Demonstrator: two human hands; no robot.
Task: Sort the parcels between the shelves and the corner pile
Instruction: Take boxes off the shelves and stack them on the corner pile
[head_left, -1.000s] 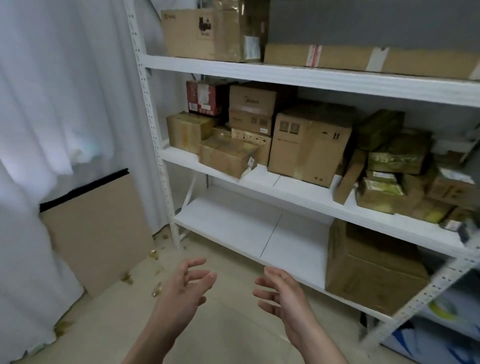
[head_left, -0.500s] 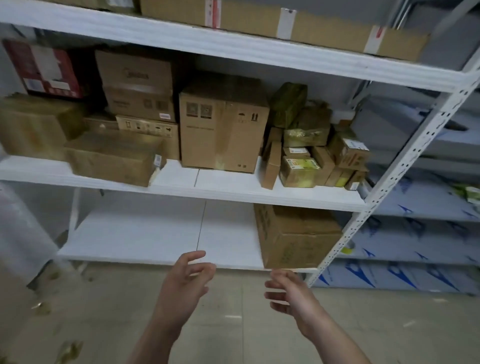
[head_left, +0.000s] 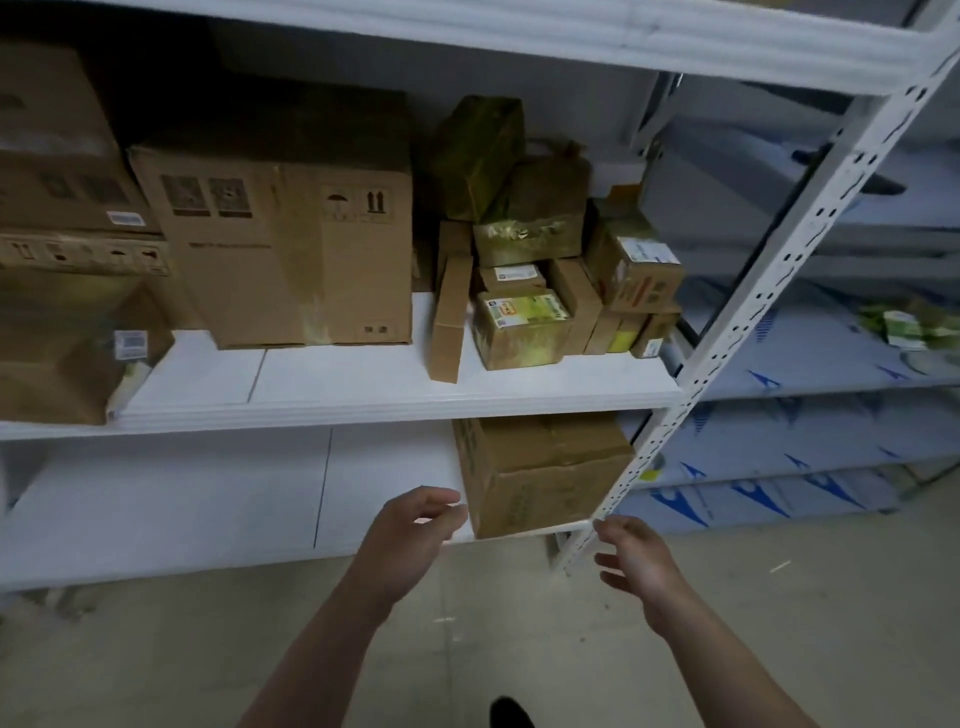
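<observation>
Both hands empty, low center of frame: left hand (head_left: 410, 540) and right hand (head_left: 636, 564), fingers loosely spread, just in front of the brown box (head_left: 540, 473) on the bottom shelf (head_left: 208, 514).

No word or number reads clearly here, only signs. The big carton (head_left: 291, 249) on the middle shelf shows an umbrella pictogram and a pair of upward arrows near its top right corner; the two dark printed squares and the line of print to their left are too blurred to read. The flat carton (head_left: 83, 254) beside it carries a row of handling pictograms. There are white barcode stickers on the far-left carton (head_left: 57, 156) and on the low box (head_left: 62, 358), digits illegible. The yellow-green labelled box (head_left: 524, 332) and the tilted box (head_left: 636, 270) wear shipping labels, text unreadable. Blue arrow-shaped marks repeat across the pale sheets (head_left: 810, 421) at the right.
</observation>
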